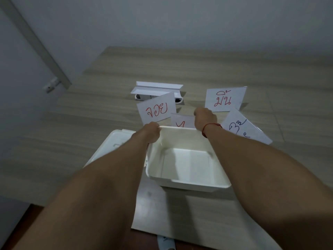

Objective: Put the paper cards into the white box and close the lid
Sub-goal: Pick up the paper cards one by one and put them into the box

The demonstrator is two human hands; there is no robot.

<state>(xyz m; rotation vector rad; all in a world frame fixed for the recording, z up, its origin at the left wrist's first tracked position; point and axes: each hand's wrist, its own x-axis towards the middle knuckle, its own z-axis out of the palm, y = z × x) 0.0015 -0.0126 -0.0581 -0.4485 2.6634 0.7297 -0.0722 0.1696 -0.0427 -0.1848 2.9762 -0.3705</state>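
Paper cards, four of them, lie or lean on the pale wood-grain table (234, 73) beyond the white box (187, 168). All are thin white sheets with hand-drawn marks. One with red script (156, 109) sits at about eleven o'clock from the box, its lower corner tucked behind the left hand (150, 134). Another with red script (225, 99) lies at one o'clock. A third, marked in blue (246, 129), is at two o'clock, partly covered by the right forearm. The fourth (181, 121) peeks out at twelve o'clock between the hands; only a scrap of its red mark shows, too little to read.

That box is smooth, glossy plastic, rectangular with rounded corners and a flared rim, open and with nothing inside. Its lid (110, 147), flat white plastic with a raised edge, rests at nine o'clock, mostly hidden under the left arm.

Left fingers curl over the far left corner of the box rim, gripping it. The right hand (204, 118) bends down beyond the far right corner; its fingers are out of sight, so I cannot tell whether they hold anything. A red thread bracelet (207, 128) circles that wrist.

Farther back, at twelve o'clock, stands a white angular holder (158, 89), its shape hard to make out.
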